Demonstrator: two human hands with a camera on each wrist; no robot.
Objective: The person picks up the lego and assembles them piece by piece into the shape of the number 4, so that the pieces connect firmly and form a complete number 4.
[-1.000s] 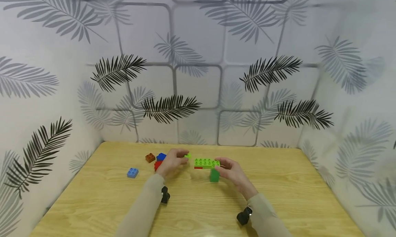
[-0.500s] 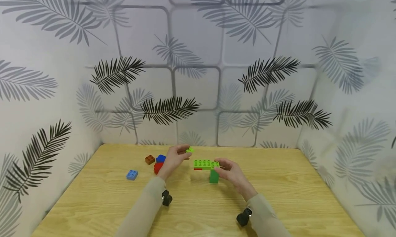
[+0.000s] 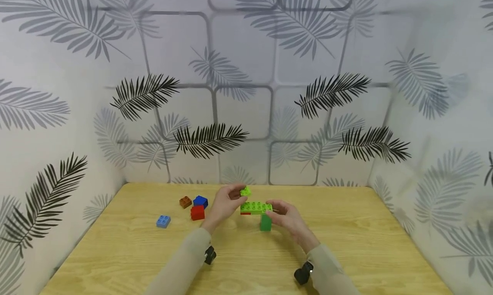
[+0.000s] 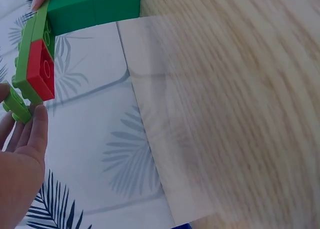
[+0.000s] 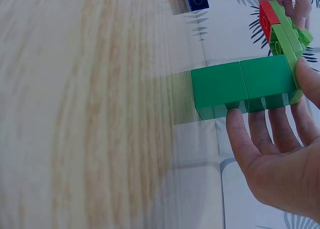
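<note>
My left hand [image 3: 226,204] pinches a small lime-green toy brick [image 3: 245,192], studs up, just above the left end of a long lime-green brick [image 3: 252,207]. That long brick lies across the top of two stacked dark green bricks [image 5: 242,86], which stand upright on the table. Below its left end, a red brick [image 4: 41,71] is attached and overhangs the table. At the right end, my right hand [image 3: 289,220] grips the structure, its thumb on the near side at the top and its fingers along the dark green bricks in the right wrist view.
On the wooden table [image 3: 239,261], left of my left hand, lie a red brick [image 3: 198,213], a dark blue brick [image 3: 200,202], a brown brick [image 3: 185,202] and a light blue brick [image 3: 163,221]. Leaf-patterned white walls [image 3: 242,107] enclose the table's back and sides.
My left hand has lifted the small lime-green brick and carried it right, over the long brick's left end. The right hand has kept its hold on the structure.
</note>
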